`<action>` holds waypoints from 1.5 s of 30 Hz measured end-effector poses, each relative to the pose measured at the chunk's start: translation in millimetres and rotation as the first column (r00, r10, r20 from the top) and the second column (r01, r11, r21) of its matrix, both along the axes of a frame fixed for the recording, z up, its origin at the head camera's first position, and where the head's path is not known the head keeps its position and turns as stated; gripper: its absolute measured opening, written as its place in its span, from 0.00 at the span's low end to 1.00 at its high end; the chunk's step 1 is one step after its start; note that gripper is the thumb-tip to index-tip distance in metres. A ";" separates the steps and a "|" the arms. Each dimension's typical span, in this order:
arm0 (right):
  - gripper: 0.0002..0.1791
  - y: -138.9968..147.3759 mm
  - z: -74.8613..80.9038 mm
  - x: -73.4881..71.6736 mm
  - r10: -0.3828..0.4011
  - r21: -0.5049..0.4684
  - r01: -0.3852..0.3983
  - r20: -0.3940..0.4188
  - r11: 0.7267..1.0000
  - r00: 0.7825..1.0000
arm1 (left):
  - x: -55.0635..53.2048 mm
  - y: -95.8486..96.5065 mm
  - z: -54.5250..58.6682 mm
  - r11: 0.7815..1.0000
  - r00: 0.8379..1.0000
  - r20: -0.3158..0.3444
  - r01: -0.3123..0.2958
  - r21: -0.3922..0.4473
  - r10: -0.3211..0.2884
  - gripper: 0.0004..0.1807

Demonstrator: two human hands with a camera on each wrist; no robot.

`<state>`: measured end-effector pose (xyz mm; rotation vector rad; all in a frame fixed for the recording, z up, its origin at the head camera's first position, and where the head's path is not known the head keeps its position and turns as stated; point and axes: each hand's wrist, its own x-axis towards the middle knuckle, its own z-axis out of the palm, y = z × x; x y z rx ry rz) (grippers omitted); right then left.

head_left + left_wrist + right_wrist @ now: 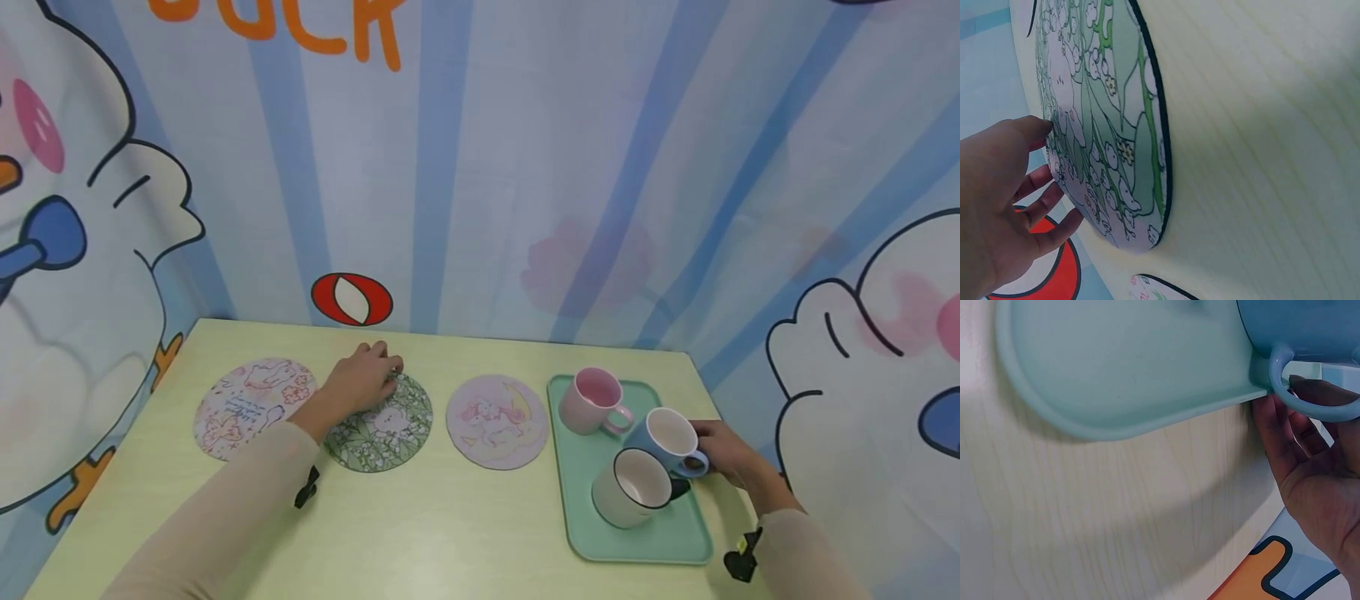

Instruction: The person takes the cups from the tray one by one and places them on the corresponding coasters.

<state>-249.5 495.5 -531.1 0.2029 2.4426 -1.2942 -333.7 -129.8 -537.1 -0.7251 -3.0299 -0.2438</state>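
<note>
My left hand (356, 379) lies at the far edge of a round green mat (386, 437) with a white bunny and flowers. In the left wrist view, thumb and fingertips touch the mat's rim, fingers spread and loosely bent. My right hand (726, 454) grips the right rim of a light green tray (600, 542), thumb above, fingers at the outer side. A blue mug (1310, 328) stands beside that hand, its handle partly covering the thumb. A pink mug (591, 402) and a white mug with a black rim (630, 492) also stand on the tray.
A pink patterned round mat (251, 400) lies to the left, partly behind my left sleeve. Between the green mat and the tray lies a lilac round mat (495, 421). A striped cartoon curtain (480, 208) hangs behind the pale yellow table (420, 533).
</note>
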 end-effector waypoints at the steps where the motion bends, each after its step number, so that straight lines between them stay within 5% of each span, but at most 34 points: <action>1: 0.27 0.0 -0.1 -0.1 -0.001 0.005 0.000 0.002 1.000 1.000 | -0.2 0.9 -0.4 1.000 1.000 -0.001 0.002 -0.009 -0.002 0.11; 20: 0.28 -2.5 1.7 -0.2 0.008 0.001 -0.008 0.007 1.000 1.000 | -2.8 7.6 -10.0 1.000 0.994 -0.108 0.006 -0.023 -0.009 0.03; 30: 0.27 -5.1 1.0 2.4 0.003 -0.007 -0.003 0.006 1.000 1.000 | -2.5 6.0 -14.8 1.000 0.994 -0.103 -0.027 0.014 0.029 0.04; 38: 0.27 -1.6 -3.9 2.0 0.009 -0.015 -0.009 -0.009 1.000 1.000 | 4.8 0.8 2.3 1.000 0.999 0.049 0.013 0.020 -0.014 0.26; 45: 0.25 1.9 -3.9 2.1 0.001 -0.026 -0.002 -0.015 1.000 1.000 | 16.4 -7.5 20.8 0.997 0.996 0.064 0.059 0.044 -0.062 0.35</action>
